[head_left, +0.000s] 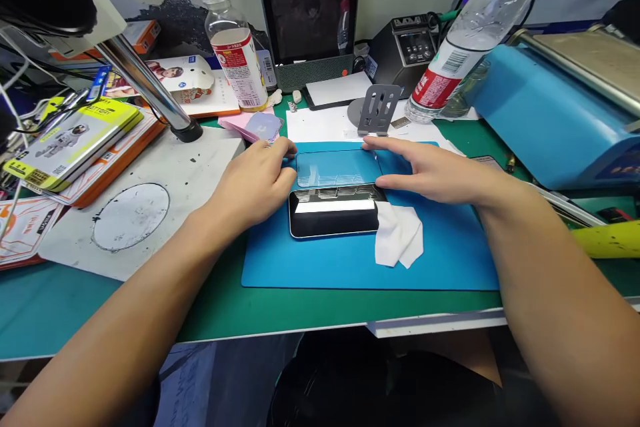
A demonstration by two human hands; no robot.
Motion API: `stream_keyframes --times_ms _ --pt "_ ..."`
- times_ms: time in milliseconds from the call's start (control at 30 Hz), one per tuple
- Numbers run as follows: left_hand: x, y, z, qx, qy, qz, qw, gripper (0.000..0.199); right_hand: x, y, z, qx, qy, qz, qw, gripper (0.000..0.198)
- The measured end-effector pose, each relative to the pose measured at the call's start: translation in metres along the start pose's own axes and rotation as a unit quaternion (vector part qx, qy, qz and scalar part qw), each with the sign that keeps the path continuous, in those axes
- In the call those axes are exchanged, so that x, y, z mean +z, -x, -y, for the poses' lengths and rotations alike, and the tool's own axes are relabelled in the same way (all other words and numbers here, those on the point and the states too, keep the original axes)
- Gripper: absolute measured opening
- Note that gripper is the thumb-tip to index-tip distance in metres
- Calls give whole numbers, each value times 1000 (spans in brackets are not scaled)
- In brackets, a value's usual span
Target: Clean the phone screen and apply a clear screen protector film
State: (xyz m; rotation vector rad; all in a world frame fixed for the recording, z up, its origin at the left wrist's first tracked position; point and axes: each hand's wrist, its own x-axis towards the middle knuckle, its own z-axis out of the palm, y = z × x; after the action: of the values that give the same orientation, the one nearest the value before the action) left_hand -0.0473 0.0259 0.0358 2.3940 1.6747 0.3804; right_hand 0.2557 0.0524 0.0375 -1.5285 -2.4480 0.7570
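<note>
A clear screen protector (337, 167) with a dark border is above a black smartphone (334, 222) on a blue mat (310, 267). My left hand (263, 177) is closed at the protector's left end, its thumb and forefinger at the edge. At the right end, my right hand (425, 167) is open, thumb and fingers spread near the two corners. Whether its fingertips touch the protector I cannot tell. The phone lies face up with a bright reflection across its glass. A white cloth (400, 237) lies against the phone's right end.
A metal phone stand (379, 110), a tablet-like display (310, 27) and two bottles, one with a white cap (233, 47) and one with a red label (445, 73), stand behind. A lamp arm (145, 90) rises at left beside boxes (75, 140). A blue machine (545, 113) sits right.
</note>
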Motion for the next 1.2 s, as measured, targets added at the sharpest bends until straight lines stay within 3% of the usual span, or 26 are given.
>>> stream_keyframes --times_ms 233,333,467,533,633,733,833,967,1100,1200 --pt "5 0 2 45 -19 23 999 54 5 6 -1 -10 25 -80 996 63" --pt "6 0 2 37 -20 30 999 55 6 27 11 7 56 -109 992 47" --pt "7 0 2 37 -19 37 998 57 23 78 32 39 70 -88 993 52" --pt "8 0 0 41 -25 34 998 57 30 99 37 51 66 -69 994 33" --pt "8 0 -4 47 -35 32 998 57 23 110 36 82 82 -34 993 33" --pt "7 0 -7 37 -39 34 998 58 4 92 33 74 108 -56 990 38" --pt "5 1 -9 25 -31 20 999 57 -8 50 31 102 104 -112 983 46" --pt "2 3 -8 17 0 23 1000 56 -8 -3 28 104 94 -62 988 49" --pt "2 4 -8 15 73 23 997 57 1 -16 21 103 56 -46 992 58" --pt "4 2 -9 -26 233 26 972 58 7 -12 17 123 46 -68 989 64"
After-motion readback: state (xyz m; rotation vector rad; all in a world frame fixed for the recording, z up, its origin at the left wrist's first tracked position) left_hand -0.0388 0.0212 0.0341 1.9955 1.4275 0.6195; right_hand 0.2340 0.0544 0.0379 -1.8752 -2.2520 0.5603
